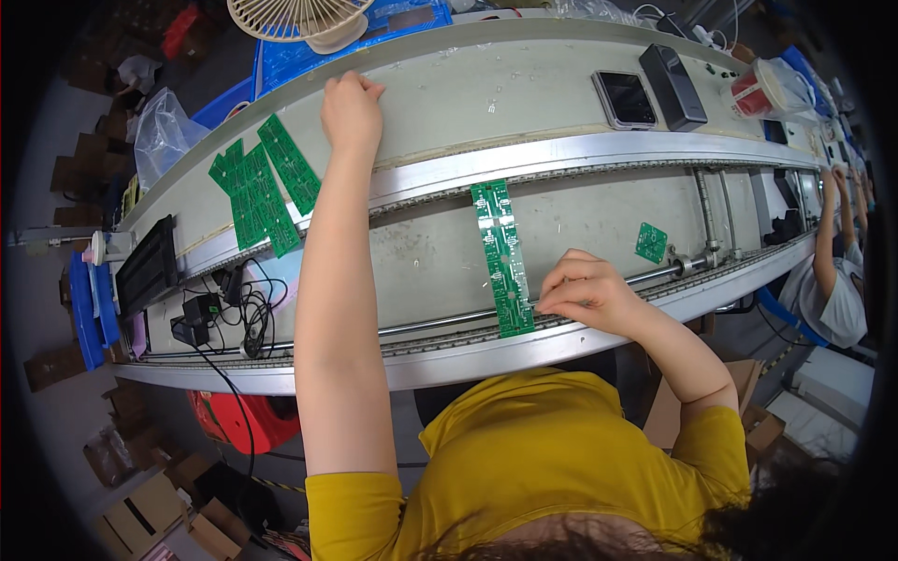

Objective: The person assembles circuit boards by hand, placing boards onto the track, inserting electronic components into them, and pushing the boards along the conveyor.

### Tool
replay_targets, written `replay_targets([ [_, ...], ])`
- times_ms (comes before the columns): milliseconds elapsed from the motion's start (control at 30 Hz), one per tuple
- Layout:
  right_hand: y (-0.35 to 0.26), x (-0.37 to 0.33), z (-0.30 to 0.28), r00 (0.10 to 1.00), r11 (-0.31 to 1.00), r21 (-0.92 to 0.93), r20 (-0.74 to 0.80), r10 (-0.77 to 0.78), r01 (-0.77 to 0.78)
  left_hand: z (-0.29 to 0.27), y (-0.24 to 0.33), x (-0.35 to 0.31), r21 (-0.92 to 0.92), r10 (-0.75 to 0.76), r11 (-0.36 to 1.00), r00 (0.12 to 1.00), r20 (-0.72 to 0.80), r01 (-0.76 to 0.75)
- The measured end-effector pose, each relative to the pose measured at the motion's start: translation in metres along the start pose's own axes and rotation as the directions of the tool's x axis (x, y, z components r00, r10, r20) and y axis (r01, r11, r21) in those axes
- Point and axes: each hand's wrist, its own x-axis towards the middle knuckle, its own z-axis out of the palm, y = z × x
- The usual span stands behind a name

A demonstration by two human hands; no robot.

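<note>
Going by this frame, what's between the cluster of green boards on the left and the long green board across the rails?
In the head view, the left forearm crosses that stretch, passing over the metal rails.

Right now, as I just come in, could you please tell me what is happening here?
A green circuit-board strip spans two metal rails. The person's right hand is pinched beside its near end; the left hand is over the far grey surface, near more green boards. Whether either grip holds anything is unclear.
</note>
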Motion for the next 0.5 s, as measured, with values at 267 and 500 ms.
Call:
replay_targets([
  [267,0.0,0.006,0.006,0.997,0.999,-0.033,0.071,-0.009,0.011,-0.006,0.003,-0.02,-0.069,0.064,0.995,0.996,-0.069,-0.069],
  [500,0.001,0.008,0.008,0.994,0.994,-0.106,0.106,-0.027,0.038,-0.045,0.019,-0.079,-0.631,-0.018,0.772,0.995,0.101,0.078],
])
